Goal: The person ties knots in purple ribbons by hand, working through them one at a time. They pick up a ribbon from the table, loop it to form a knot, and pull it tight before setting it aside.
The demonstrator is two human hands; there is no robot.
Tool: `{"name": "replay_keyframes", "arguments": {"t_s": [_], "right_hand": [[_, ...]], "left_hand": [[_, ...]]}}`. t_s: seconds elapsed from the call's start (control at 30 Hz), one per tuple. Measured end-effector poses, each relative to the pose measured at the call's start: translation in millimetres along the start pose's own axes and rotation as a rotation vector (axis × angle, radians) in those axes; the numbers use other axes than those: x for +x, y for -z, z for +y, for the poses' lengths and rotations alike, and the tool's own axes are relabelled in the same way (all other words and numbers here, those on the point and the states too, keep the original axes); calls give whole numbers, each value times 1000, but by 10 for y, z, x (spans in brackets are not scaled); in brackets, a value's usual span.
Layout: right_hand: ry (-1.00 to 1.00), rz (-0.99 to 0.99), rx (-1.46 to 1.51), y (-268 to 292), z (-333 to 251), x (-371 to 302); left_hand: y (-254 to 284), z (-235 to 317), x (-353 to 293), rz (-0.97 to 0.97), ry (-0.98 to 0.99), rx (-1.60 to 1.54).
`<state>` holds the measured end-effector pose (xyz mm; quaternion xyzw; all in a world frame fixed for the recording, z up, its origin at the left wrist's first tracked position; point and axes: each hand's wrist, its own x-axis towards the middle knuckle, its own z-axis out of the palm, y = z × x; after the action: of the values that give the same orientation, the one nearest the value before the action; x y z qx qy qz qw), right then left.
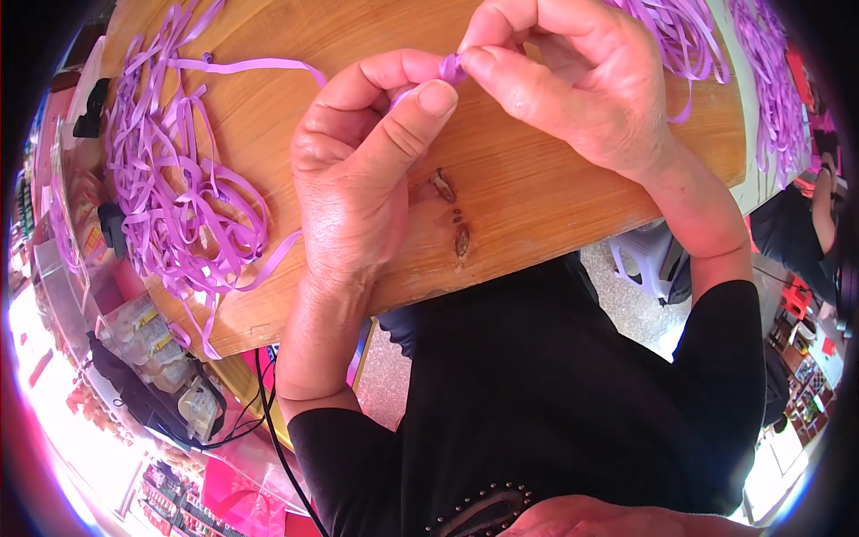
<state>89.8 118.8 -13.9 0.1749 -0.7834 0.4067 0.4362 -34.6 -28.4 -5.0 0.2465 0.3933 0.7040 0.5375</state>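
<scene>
Above the wooden table, my two hands meet at a small folded or knotted bit of purple ribbon point(454, 70). Thumb and index finger of my left hand point(353, 166) pinch it from the left, with the other fingers curled in. From the right, my right hand point(586, 94) pinches its edge between thumb and index fingertip. How the ribbon is looped is mostly hidden by the fingertips. A strand of purple ribbon point(250, 65) stretches from the pile on the left and passes behind my left hand.
A tangled heap of purple ribbon point(183, 192) covers the left of the wooden table point(537, 201). More ribbon bundles point(676, 36) lie at the far right, with another ribbon mass point(777, 107) beyond. A black cable point(268, 407) hangs below the left edge. A person's arm point(825, 210) shows far right.
</scene>
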Motion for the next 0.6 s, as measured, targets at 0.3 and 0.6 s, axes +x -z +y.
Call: {"name": "replay_keyframes", "arguments": {"t_s": [0.3, 0.6], "right_hand": [[-41, -1, 130, 4, 22, 2], [-750, 129, -44, 54, -530, 300]], "left_hand": [[-6, 17, -15, 108, -11, 92], [-30, -9, 10, 179, -11, 140]]}}
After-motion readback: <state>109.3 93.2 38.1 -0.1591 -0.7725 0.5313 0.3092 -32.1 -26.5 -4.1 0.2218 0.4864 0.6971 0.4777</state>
